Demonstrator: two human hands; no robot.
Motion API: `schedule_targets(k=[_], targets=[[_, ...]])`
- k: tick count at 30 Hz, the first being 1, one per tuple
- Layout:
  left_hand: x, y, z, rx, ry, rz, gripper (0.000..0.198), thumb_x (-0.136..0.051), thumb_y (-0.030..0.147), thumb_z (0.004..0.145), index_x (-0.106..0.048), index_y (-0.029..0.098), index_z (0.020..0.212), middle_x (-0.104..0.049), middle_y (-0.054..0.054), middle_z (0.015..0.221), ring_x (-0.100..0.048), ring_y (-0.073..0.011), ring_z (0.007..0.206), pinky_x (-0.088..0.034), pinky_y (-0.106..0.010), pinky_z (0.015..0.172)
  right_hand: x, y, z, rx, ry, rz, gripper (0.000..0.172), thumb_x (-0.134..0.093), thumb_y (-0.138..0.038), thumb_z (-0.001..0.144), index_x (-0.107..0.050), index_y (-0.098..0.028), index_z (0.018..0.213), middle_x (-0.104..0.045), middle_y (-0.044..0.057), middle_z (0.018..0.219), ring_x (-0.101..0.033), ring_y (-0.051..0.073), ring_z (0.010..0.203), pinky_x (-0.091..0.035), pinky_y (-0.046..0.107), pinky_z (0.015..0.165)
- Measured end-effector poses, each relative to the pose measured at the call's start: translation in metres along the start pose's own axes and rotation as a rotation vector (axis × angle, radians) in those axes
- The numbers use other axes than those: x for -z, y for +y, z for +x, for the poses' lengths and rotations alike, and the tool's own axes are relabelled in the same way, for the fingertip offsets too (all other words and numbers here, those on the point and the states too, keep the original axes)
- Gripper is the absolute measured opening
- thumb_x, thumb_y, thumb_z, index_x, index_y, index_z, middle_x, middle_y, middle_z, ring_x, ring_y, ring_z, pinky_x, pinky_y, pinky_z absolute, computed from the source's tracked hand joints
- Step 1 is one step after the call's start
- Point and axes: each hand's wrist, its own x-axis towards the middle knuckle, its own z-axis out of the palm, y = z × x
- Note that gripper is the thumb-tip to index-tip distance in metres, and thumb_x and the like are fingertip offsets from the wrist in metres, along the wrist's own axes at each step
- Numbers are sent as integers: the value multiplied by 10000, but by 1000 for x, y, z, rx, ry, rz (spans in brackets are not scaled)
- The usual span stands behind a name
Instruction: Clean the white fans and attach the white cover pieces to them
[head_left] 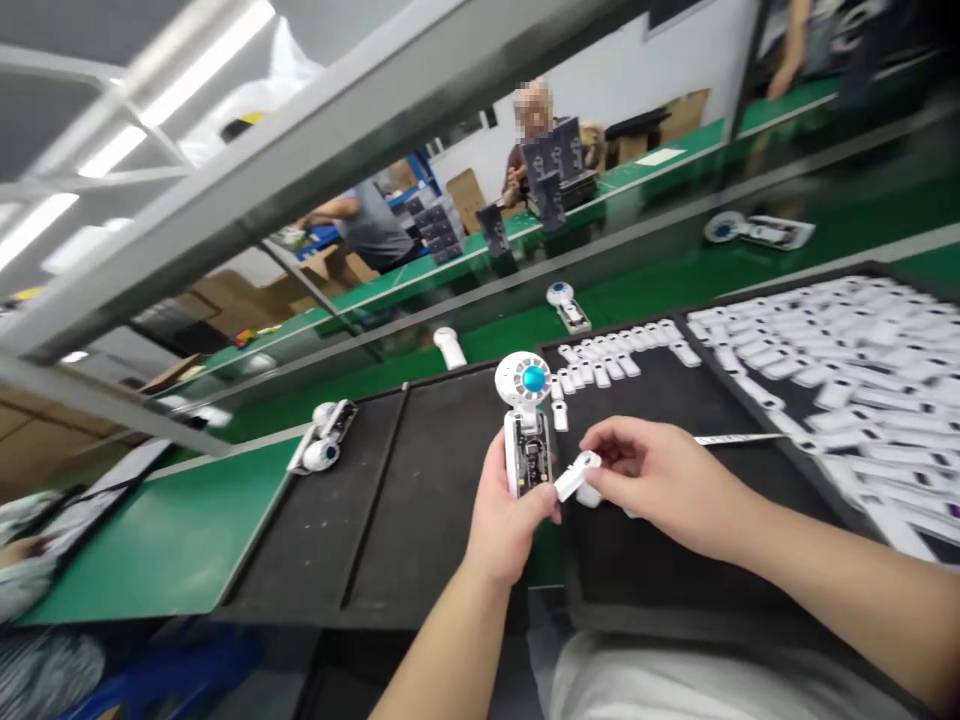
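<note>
A white handheld fan with a blue hub stands upright in the left hand, its circuit board bare; the right hand pinches a white plastic cover just beside it.

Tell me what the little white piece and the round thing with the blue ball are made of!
The white piece looks like smooth plastic, with a soft shine. The round head looks like white plastic too, and its glossy blue dome could be plastic or glass.

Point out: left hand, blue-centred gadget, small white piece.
left hand (pixel 506 525): head view, middle of the hand.
blue-centred gadget (pixel 523 380): head view, on its round head.
small white piece (pixel 576 476): head view, on its upper face.
</note>
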Motion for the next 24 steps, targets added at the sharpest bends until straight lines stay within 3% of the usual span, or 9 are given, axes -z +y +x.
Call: schedule_targets(k=[2,4,9,16,18,21,23,24], targets=[[-20,-5,3,-24,-6,97,880,-850,220,650,-417,232,1417,-633,-100,1241,-655,-237,1035,-548,-311,855,4,5,-5,-30,67,78,262,-678,-367,784,-673,-182,969,-715,37,833,-679,176,746,-523,259,610],[-32,-8,4,2,-20,169,901,-839,190,666,-387,249,1444,-567,-104,1375,-581,-269,1217,-479,-349,1017,7,11,-7,-43,142,125,289,-712,-357,750,-684,-174,972,-725,43,840,-691,190,767,-549,281,649],[-44,-12,-1,5,-16,317,845,-773,126,718,-384,273,1454,-536,-97,1420,-535,-277,1288,-455,-360,1048,4,20,-9,-45,286,227,267,-758,-321,695,-652,-186,900,-707,19,790,-690,185,733,-581,293,651],[-43,-14,-10,-52,40,427,782,-727,102,752,-420,306,1442,-517,-56,1434,-491,-241,1321,-385,-323,1097,-6,16,-9,-62,266,199,277,-752,-360,705,-703,-184,914,-728,39,818,-700,203,742,-590,317,678],[-43,-13,-9,-16,34,329,743,-713,110,753,-427,290,1415,-564,-65,1352,-560,-226,1218,-456,-312,1009,-5,19,-11,17,257,73,323,-707,-388,766,-702,-189,1020,-724,72,995,-702,210,809,-593,338,734],[-37,-6,-2,103,33,67,681,-706,130,704,-456,244,1327,-626,-49,1058,-628,-169,823,-517,-267,661,3,39,-21,228,254,-431,476,-676,-384,825,-604,-170,1244,-643,141,1220,-657,285,1020,-551,433,885],[-31,1,2,153,65,-75,609,-691,136,670,-485,222,1237,-600,-25,957,-572,-137,683,-454,-244,525,11,62,-31,270,243,-854,523,-709,-378,809,-574,-127,1247,-653,181,1141,-625,355,1038,-521,502,880],[-27,5,4,154,94,-120,569,-685,140,665,-496,218,1196,-591,-22,954,-562,-132,671,-439,-242,508,15,74,-35,252,226,-1026,457,-707,-368,812,-596,-119,1178,-666,176,1042,-632,363,968,-524,504,820]])
